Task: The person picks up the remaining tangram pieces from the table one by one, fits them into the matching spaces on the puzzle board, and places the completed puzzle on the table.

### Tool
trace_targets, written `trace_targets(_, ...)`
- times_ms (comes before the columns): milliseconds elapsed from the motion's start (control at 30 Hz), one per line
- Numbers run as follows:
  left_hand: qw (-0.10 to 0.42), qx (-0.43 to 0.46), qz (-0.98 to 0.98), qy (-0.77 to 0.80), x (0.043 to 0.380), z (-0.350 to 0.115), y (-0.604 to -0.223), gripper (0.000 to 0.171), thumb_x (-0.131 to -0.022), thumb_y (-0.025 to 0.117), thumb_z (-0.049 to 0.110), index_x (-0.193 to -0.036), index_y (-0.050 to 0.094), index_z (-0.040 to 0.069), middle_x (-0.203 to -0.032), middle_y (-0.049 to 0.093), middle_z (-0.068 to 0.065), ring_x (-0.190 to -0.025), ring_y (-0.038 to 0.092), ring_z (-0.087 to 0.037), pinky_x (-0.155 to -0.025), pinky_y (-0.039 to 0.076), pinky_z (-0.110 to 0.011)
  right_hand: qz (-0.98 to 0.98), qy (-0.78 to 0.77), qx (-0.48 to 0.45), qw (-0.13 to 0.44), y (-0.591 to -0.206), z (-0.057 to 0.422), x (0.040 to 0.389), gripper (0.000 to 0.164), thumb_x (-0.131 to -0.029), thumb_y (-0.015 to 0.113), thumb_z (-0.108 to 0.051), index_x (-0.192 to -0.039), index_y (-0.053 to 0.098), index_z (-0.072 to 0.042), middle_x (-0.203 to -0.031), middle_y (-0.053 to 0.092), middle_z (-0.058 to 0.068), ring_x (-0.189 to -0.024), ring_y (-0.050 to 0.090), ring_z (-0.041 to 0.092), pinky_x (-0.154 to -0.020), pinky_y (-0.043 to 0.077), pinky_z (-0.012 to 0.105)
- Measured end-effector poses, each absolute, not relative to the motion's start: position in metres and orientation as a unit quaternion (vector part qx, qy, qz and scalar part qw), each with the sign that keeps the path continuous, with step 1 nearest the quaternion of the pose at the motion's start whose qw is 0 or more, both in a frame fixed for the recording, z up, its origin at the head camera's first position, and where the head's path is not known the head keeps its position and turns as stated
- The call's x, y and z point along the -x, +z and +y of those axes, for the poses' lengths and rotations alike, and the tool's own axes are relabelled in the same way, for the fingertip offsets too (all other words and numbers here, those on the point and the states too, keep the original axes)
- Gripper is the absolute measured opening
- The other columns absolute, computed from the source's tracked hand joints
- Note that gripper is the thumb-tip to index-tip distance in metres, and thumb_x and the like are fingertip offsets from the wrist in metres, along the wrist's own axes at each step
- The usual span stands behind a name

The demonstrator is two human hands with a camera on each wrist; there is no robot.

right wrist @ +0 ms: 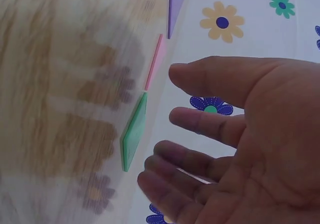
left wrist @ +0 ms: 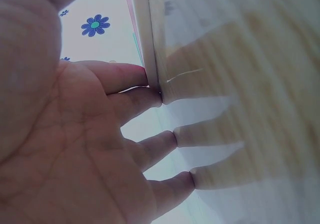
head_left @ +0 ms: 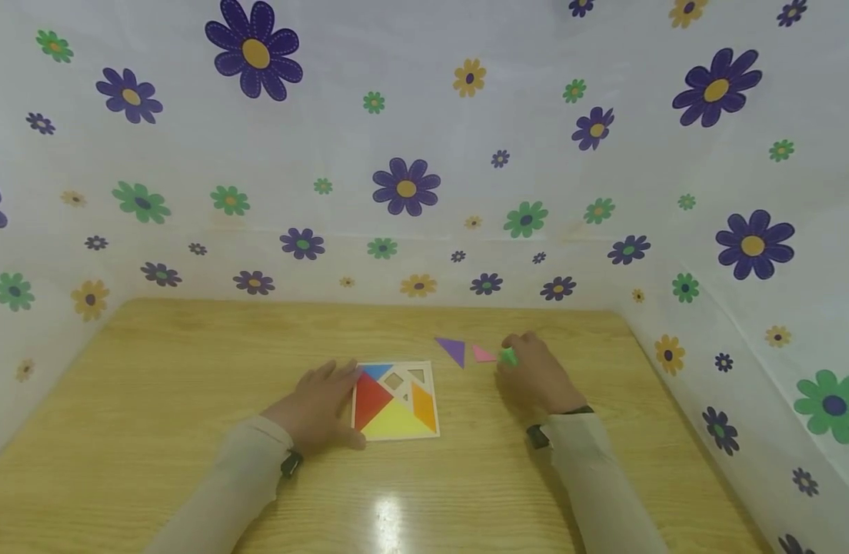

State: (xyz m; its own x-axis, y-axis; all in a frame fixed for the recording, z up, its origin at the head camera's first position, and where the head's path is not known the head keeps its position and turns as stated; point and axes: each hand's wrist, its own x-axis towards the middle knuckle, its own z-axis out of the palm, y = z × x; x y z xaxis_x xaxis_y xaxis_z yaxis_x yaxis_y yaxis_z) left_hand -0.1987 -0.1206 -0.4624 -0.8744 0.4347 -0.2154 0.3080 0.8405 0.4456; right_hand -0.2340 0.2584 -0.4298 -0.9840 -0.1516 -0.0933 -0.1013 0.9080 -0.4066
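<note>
A white tangram tray [head_left: 434, 400] lies on the table, holding a blue triangle [head_left: 377, 371], a red triangle [head_left: 371, 400], a yellow triangle [head_left: 399, 423] and an orange parallelogram [head_left: 424, 408]. Bare cut-outs show in its upper right part. My left hand [head_left: 318, 408] rests at the tray's left side, fingers extended, with fingertips at its edge and on the table [left wrist: 270, 124]. My right hand [right wrist: 225, 134] hovers by a green tangram piece [right wrist: 135, 134], fingers loosely bent and apart from it. Beside that piece lie a pink triangle [head_left: 483, 354] and a purple triangle [head_left: 454, 351].
A white cloth backdrop [head_left: 452, 123] printed with flowers rises behind the wooden table [head_left: 189, 346] and along both sides. Light glares off the tabletop near the front.
</note>
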Motion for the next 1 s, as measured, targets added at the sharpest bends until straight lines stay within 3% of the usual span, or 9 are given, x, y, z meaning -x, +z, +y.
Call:
trace_targets(100, 0.152, -0.199, 0.947, 0.203, 0.1994, -0.1211, -0.4621, 0.118, -0.072, 0.086, 0.062, -0.164, 0.03, 0.012, -0.171, 0.024, -0.007, -0.157, 0.014, -0.042, -0.127, 0.013, -0.06, 0.978, -0.181, 0.067, 0.081, -0.431, 0.2581, 0.2323, 0.049, -0.099, 0.049, -0.016, -0.143, 0.051, 0.004, -0.14, 0.049, 0.032, -0.126, 0.052, 0.049, -0.103, 0.048, 0.064)
trace_targets(233, 0.152, -0.198, 0.946, 0.205, 0.1988, -0.1208, -0.4625, 0.118, -0.072, 0.086, 0.062, -0.164, 0.03, 0.013, -0.171, 0.024, -0.006, -0.157, 0.014, -0.042, -0.127, 0.012, -0.059, 0.979, -0.16, 0.075, 0.105, -0.434, 0.26, 0.2284, 0.045, -0.099, 0.045, -0.013, -0.14, 0.052, 0.005, -0.136, 0.05, 0.033, -0.124, 0.052, 0.05, -0.101, 0.048, 0.063)
trace_targets(667, 0.156, -0.195, 0.948, 0.199, 0.1983, -0.1217, -0.4612, 0.117, -0.072, 0.086, 0.061, -0.164, 0.031, 0.013, -0.171, 0.024, -0.006, -0.157, 0.014, -0.042, -0.127, 0.014, -0.06, 0.98, -0.154, 0.088, 0.09, -0.4325, 0.2567, 0.2285, 0.031, -0.104, 0.042, -0.009, -0.124, 0.064, 0.003, -0.12, 0.056, 0.029, -0.112, 0.056, 0.045, -0.098, 0.05, 0.062)
trace_targets(1000, 0.161, -0.188, 0.949, 0.197, 0.1951, -0.1193, -0.4557, 0.115, -0.074, 0.086, 0.061, -0.164, 0.031, 0.015, -0.172, 0.023, -0.005, -0.158, 0.013, -0.04, -0.127, 0.012, -0.059, 0.979, -0.157, 0.085, 0.095, -0.4333, 0.2583, 0.2269, 0.035, -0.103, 0.046, -0.01, -0.131, 0.062, 0.004, -0.123, 0.056, 0.029, -0.115, 0.055, 0.046, -0.1, 0.05, 0.061)
